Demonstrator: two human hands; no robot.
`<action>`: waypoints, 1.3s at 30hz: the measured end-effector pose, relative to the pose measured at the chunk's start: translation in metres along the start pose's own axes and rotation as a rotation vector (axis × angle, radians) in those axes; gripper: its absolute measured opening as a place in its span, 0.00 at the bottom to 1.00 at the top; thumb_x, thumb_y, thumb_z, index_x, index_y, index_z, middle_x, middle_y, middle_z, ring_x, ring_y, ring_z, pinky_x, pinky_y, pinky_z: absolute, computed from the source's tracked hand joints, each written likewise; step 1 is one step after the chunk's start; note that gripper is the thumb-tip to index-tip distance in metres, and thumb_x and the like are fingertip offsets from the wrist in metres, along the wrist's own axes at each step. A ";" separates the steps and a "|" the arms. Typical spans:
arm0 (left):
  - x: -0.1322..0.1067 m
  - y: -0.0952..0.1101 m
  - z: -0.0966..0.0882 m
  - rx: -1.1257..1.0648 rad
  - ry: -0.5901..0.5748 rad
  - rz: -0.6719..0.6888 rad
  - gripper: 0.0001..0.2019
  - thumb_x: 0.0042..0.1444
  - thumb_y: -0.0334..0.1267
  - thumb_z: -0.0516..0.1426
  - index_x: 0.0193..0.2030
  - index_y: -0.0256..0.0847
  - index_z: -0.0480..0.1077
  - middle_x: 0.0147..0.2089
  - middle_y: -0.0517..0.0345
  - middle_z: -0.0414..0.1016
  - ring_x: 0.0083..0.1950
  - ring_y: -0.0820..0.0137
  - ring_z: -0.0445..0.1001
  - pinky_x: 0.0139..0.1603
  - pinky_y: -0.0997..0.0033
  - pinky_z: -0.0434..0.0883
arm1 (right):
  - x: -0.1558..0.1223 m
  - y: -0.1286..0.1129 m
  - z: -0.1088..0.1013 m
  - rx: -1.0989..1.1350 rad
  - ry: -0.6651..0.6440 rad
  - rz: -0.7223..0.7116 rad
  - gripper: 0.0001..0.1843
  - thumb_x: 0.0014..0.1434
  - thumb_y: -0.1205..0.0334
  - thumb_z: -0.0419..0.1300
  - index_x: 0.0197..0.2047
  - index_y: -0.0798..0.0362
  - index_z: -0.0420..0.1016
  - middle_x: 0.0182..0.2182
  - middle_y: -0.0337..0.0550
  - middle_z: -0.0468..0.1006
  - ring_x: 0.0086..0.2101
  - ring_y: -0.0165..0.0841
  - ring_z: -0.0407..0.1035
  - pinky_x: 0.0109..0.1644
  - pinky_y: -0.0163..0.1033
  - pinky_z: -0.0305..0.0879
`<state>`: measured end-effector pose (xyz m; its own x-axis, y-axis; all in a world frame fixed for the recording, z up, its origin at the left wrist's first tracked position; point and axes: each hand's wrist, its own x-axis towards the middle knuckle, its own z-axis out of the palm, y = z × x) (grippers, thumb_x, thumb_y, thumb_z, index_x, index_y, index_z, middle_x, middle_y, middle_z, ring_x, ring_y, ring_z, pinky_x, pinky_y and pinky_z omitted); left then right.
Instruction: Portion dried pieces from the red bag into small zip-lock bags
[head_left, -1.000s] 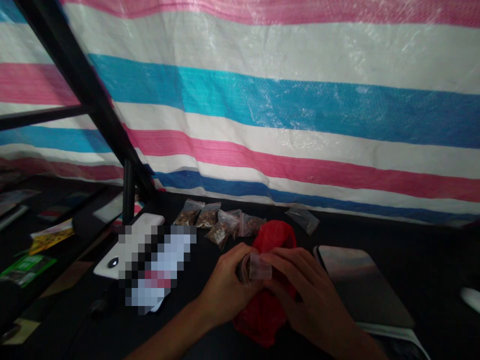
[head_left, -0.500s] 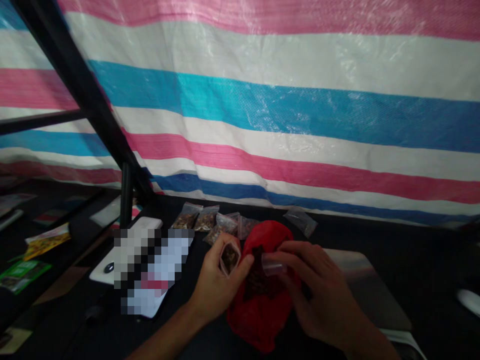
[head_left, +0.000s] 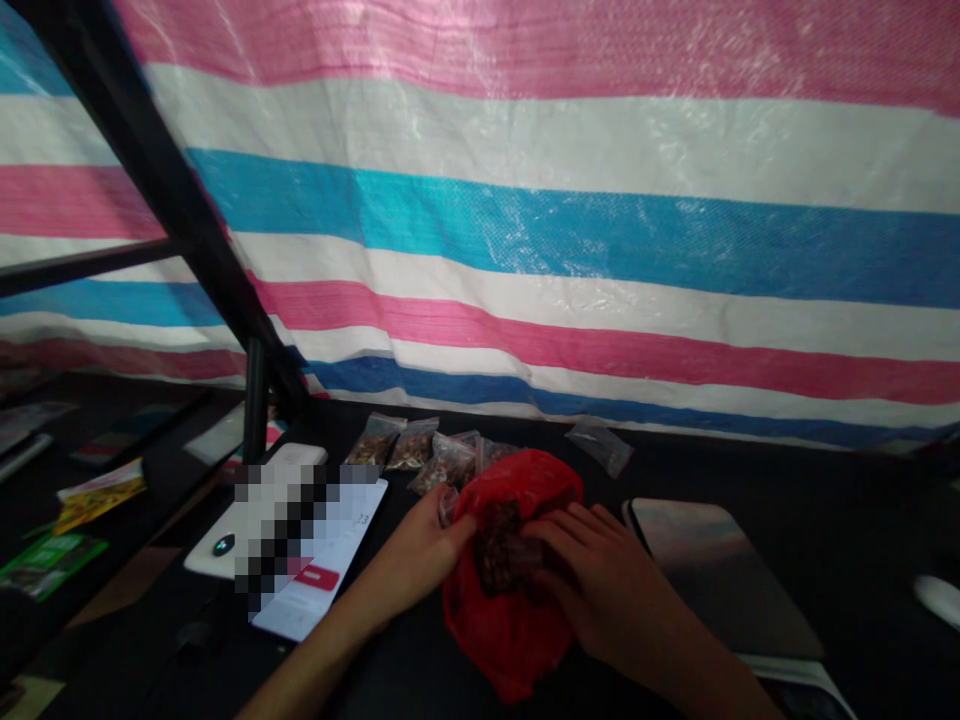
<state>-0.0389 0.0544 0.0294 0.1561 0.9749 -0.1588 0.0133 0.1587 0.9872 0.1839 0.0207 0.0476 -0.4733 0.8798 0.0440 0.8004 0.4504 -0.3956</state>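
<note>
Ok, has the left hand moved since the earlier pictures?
Yes, sideways toward the phone: the left hand now sits closer to the edge of the phone than it did before.

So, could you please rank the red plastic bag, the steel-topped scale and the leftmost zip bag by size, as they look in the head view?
1. Unsure, too close to rank: the steel-topped scale and the red plastic bag, which sits nearer the camera.
2. Smallest: the leftmost zip bag.
</note>
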 end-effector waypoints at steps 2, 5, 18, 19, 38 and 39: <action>0.002 -0.002 0.003 -0.019 -0.038 -0.055 0.11 0.52 0.40 0.63 0.40 0.39 0.75 0.35 0.56 0.83 0.37 0.60 0.80 0.45 0.61 0.75 | 0.001 -0.001 0.006 0.008 0.005 0.017 0.18 0.62 0.71 0.62 0.54 0.48 0.77 0.50 0.45 0.82 0.50 0.45 0.73 0.57 0.54 0.60; 0.002 -0.002 0.006 -0.030 -0.069 -0.083 0.09 0.52 0.40 0.60 0.39 0.40 0.74 0.35 0.56 0.81 0.40 0.59 0.80 0.45 0.61 0.74 | 0.003 0.000 0.011 0.049 0.034 0.038 0.17 0.61 0.72 0.62 0.52 0.48 0.77 0.49 0.45 0.82 0.49 0.45 0.73 0.56 0.53 0.61; -0.001 -0.012 0.017 0.196 0.049 0.293 0.11 0.60 0.41 0.61 0.30 0.42 0.65 0.29 0.64 0.65 0.31 0.71 0.64 0.32 0.73 0.62 | 0.001 -0.003 -0.004 0.600 0.294 0.085 0.13 0.62 0.67 0.62 0.49 0.44 0.76 0.44 0.36 0.83 0.42 0.35 0.77 0.48 0.38 0.72; -0.003 -0.013 0.019 0.210 0.045 0.307 0.10 0.59 0.39 0.62 0.30 0.42 0.65 0.29 0.64 0.65 0.30 0.72 0.63 0.31 0.74 0.62 | 0.001 -0.004 -0.004 0.570 0.352 0.051 0.14 0.62 0.67 0.62 0.50 0.43 0.76 0.44 0.36 0.83 0.43 0.34 0.77 0.48 0.37 0.72; -0.012 -0.016 0.033 0.024 -0.059 0.277 0.11 0.58 0.38 0.63 0.34 0.43 0.63 0.29 0.66 0.65 0.29 0.74 0.63 0.30 0.76 0.63 | 0.000 0.000 0.000 0.014 0.661 -0.235 0.11 0.70 0.61 0.58 0.55 0.45 0.72 0.48 0.42 0.82 0.45 0.36 0.77 0.49 0.42 0.68; -0.012 -0.017 0.033 0.029 -0.042 0.282 0.11 0.59 0.38 0.63 0.34 0.43 0.62 0.29 0.67 0.63 0.29 0.74 0.62 0.29 0.76 0.62 | 0.000 0.001 -0.002 0.016 0.637 -0.220 0.11 0.69 0.62 0.58 0.55 0.44 0.72 0.48 0.41 0.82 0.46 0.36 0.77 0.49 0.42 0.68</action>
<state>-0.0085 0.0352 0.0150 0.1982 0.9726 0.1217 -0.0079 -0.1226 0.9924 0.1853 0.0214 0.0493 -0.3118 0.6877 0.6556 0.7023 0.6316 -0.3284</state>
